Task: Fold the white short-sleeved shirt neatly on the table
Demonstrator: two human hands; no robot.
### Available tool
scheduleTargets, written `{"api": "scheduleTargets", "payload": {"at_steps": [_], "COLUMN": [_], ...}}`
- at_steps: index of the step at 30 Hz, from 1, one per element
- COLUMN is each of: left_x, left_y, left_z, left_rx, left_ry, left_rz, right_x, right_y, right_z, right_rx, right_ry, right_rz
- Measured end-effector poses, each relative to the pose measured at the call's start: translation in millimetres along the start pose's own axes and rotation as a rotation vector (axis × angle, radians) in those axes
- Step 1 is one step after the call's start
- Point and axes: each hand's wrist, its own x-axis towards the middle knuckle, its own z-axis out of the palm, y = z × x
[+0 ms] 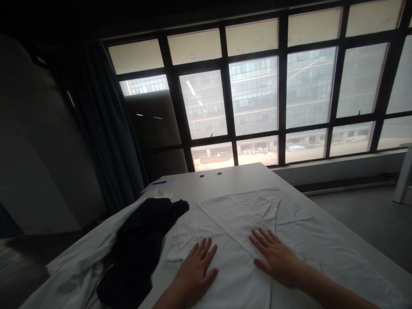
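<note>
A white garment [238, 257], thin and partly folded over itself, lies spread on the white table [189, 189]. My left hand [196, 270] rests flat on its left part, fingers spread and pointing away from me. On the right part lies my right hand [277, 257], also flat, with the fingers stretched out and the thumb apart. Neither hand grips the cloth. Creases and layered edges show in the fabric beyond my fingers. What kind of garment it is, I cannot tell for certain.
Left of the garment lies a crumpled dark garment [141, 244], beside more white cloth [86, 253] along the table's left edge. At the far left corner a pen [159, 183] sits on paper [167, 182]. Behind stand large windows [254, 98] and a dark blue curtain [103, 124].
</note>
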Motion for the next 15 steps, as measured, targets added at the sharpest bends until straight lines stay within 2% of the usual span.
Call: {"api": "scheduleTargets", "payload": {"at_steps": [4, 7, 9, 11, 13, 15], "left_x": [-31.9, -47.2, -50.7, -48.8, -43.2, -36.9], "left_y": [-24.7, -35.8, -36.1, -27.8, -11.5, 8.5], "left_z": [5.2, 11.6, 17.4, 24.2, 29.8, 30.7], "left_rx": [0.013, -0.004, -0.016, -0.008, 0.027, 0.082], "left_ry": [0.036, 0.072, 0.090, 0.087, 0.112, 0.169], "left_rz": [-0.015, -0.003, 0.067, 0.191, 0.314, 0.390], "right_x": [-34.7, -55.0, -62.6, -64.9, -62.3, -56.0], "right_y": [37.0, 49.4, 44.0, 28.2, 6.8, -14.6], "right_z": [-5.7, -12.8, -21.4, -29.2, -30.6, -23.3], "right_rx": [0.000, -0.002, -0.007, 0.006, 0.051, 0.088], "right_ry": [0.019, 0.035, 0.067, 0.086, 0.056, 0.028], "right_rz": [0.072, 0.141, 0.160, 0.108, -0.023, -0.186]}}
